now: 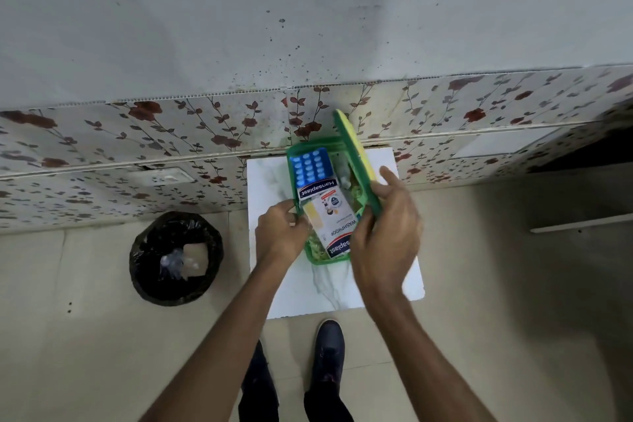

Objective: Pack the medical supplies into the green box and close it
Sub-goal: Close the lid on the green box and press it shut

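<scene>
A green box point(292, 161) stands open on a small white table point(267, 181). Inside lie a blue blister strip of pills point(310, 166) at the far end and a white Hansaplast plaster pack point(330, 216) along the middle. The green and yellow lid point(352, 151) is tilted up along the box's right side. My right hand point(385, 233) grips the lid's near end. My left hand point(281, 233) holds the box's left rim near the front corner.
A black-lined waste bin point(176, 257) with scraps stands on the floor to the left of the table. A floral-patterned wall point(137, 147) rises right behind the table. My shoes point(327, 346) are at the table's near edge.
</scene>
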